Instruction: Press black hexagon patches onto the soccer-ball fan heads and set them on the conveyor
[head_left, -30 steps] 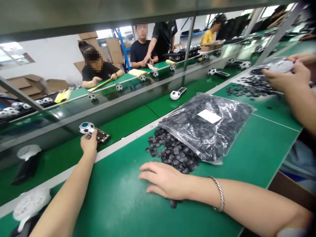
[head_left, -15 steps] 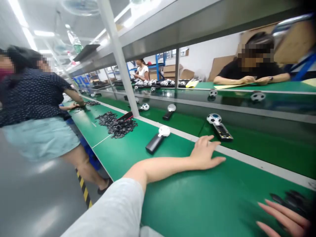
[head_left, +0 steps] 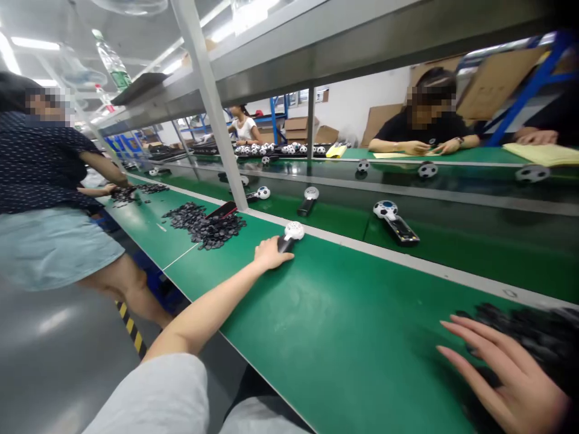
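My left hand [head_left: 270,254] reaches far out to the left over the green bench [head_left: 344,337] and lies on the black handle of a small hand-held fan with a white round head [head_left: 294,231]; its fingers curl over the handle. My right hand [head_left: 502,374] rests flat at the lower right, fingers stretched out, beside a pile of small black plastic pieces [head_left: 529,331]. A football-patterned fan [head_left: 394,220] lies on the moving belt beyond the bench edge.
More fans [head_left: 308,199] ride the conveyor belt. Another heap of black pieces [head_left: 205,224] lies further left by a metal post [head_left: 212,114]. A person in a dark top and light skirt [head_left: 45,199] stands at the left; others sit across the line.
My view has swung left along the line. My left hand left the football fan, crossed the bench and now lies on the white-headed fan's handle. The right hand stays by the black pieces.
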Motion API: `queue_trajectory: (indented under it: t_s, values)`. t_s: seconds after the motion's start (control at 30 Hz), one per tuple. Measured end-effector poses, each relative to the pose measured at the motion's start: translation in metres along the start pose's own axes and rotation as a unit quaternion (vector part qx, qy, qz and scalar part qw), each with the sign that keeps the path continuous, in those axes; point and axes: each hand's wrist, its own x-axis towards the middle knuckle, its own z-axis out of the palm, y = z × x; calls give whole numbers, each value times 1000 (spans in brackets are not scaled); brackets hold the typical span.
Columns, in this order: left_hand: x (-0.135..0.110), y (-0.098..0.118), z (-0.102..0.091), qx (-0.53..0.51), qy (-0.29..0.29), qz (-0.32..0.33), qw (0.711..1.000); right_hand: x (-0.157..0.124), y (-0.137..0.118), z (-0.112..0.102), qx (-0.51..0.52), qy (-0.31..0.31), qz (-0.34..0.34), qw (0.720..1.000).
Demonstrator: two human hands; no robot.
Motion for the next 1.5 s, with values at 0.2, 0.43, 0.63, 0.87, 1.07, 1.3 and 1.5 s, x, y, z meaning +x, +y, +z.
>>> queue_trajectory:
  t_s: [0.2,0.43,0.63,0.87,1.07,1.3,1.5]
  values:
    - [3,-5,10,-32,-8,8,999,6,-19,-13,-60,-53,3,997]
    - [7,-11,14,-121,-7,18,993,7,-19,-17,-65,-47,-7,997]
    - [1,-17,13,-256,-2,-5,967,8,-18,-21,-60,-54,10,997]
    - [-20,16,6,-442,-84,4,893,14,-26,-30,-46,-34,42,997]
    - [-50,48,-9,-558,-235,-9,796,16,-30,-32,-35,-28,42,998]
    - [-67,65,-10,-494,-256,74,828,17,-30,-34,-29,-44,46,998]
    - [-60,64,3,-408,-215,68,885,17,-31,-36,-31,-42,50,997]
